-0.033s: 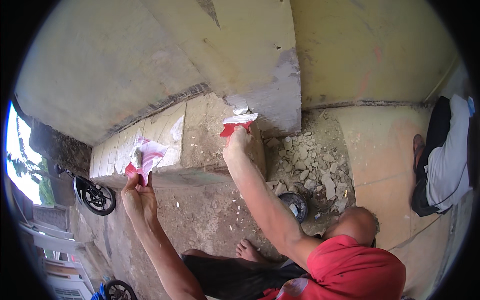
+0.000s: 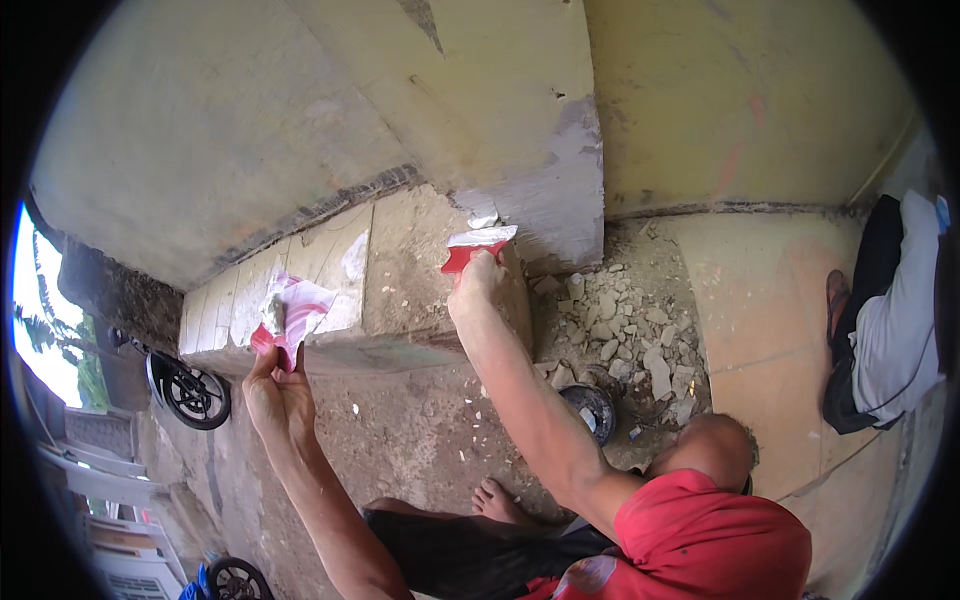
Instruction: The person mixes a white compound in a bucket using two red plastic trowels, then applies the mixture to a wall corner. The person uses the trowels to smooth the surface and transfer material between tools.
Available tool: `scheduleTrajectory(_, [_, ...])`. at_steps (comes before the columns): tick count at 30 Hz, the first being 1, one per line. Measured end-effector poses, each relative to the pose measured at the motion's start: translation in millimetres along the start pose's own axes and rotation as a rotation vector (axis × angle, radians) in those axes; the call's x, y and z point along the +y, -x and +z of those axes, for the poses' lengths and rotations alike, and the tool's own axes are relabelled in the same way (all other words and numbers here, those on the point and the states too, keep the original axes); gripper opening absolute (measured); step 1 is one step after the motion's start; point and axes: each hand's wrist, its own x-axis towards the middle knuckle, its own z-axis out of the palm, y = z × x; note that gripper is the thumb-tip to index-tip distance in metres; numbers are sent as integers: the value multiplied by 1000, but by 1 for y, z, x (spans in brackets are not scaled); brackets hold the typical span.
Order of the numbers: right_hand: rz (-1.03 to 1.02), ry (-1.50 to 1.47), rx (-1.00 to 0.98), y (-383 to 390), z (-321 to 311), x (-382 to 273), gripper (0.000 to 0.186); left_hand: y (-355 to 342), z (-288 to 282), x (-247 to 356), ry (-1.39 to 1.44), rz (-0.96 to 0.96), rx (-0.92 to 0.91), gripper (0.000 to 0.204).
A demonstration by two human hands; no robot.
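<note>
A small dark bucket (image 2: 590,410) stood on the ground at the edge of the rubble (image 2: 625,335), just beside the right forearm; something pale lay inside it, though the view was too small to tell what. The left hand (image 2: 272,385) was raised with the arm stretched forward, its fingers pinched on the lower edge of a red scraper (image 2: 290,315) that carried a lump of grey filler. The right hand (image 2: 478,285) reached farther up, arm nearly straight, closed around the handle of a second red scraper (image 2: 478,248), whose white-smeared blade lay against the grey patch at the foot of the wall column (image 2: 560,190). Both hands worked above the low cement ledge (image 2: 400,290).
</note>
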Motion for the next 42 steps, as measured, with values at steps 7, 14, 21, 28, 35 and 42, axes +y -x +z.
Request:
scheduleTrajectory(7, [-130,-61,14,-13,31,-24,47,1,6,-1,19,12,-51,22])
scheduleTrajectory(14, [-69,-33,27,1,15,-14,43,2,-7,8,11,30,8,22])
scheduleTrajectory(21, [-64,52,14,-9,14,-17,45,7,13,-1,-5,10,20,21])
scheduleTrajectory(28, [-153,287,76,-39,67,-65,44,7,43,-13,32,-9,-2,22])
scheduleTrajectory(35, [-83,25,-166,54,107,-90,44,6,12,-2,36,-19,-49,24])
scheduleTrajectory(42, [-173,57,-709,106,51,-166,34,3,25,-20,96,-50,-47,20])
